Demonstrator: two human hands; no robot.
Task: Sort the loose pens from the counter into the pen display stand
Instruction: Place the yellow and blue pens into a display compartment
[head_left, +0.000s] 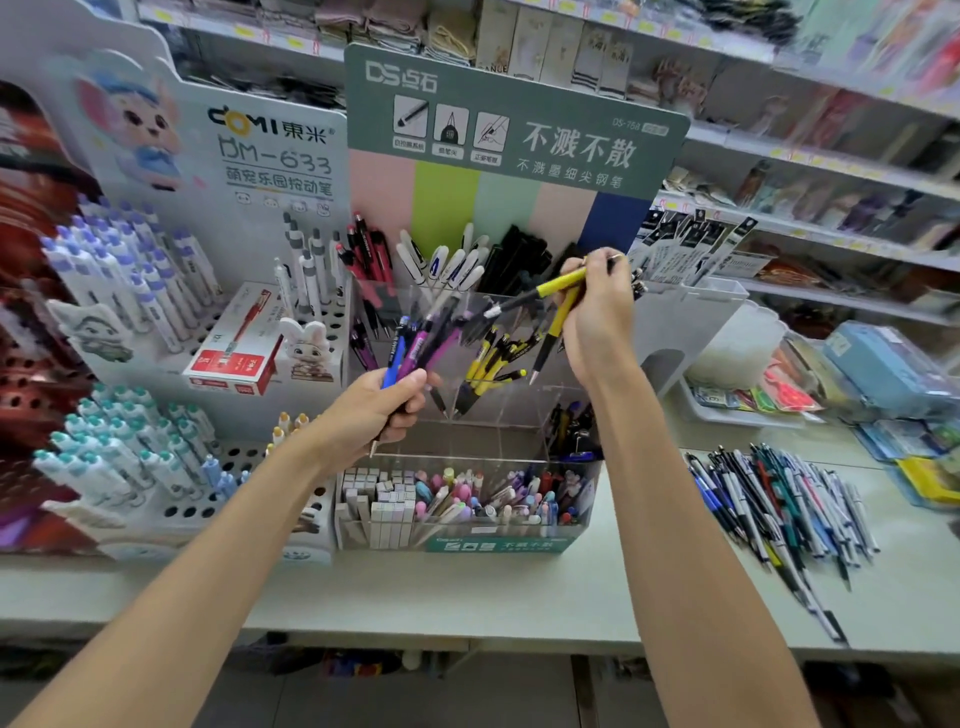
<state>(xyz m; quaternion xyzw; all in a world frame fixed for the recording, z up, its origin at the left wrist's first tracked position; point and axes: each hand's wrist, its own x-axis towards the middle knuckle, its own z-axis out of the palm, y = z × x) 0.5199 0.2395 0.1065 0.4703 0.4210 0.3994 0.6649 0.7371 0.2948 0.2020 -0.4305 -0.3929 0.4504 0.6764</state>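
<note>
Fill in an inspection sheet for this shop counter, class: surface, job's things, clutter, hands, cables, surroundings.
Surface: pale green counter, display stands along its back.
Job's things: loose pens heaped on the counter's right; clear pen display stand, compartments partly filled.
Clutter: red box left of the stand; blue packets far right.
Hands: left hand grips blue and purple pens; right hand pinches yellow pens over the stand.
Cables: nothing seen.
Surroundings: stocked shop shelves behind, blurred.

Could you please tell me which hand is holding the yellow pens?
The right hand: it grips yellow-and-black pens, whereas the left hand holds blue and purple pens.
</note>
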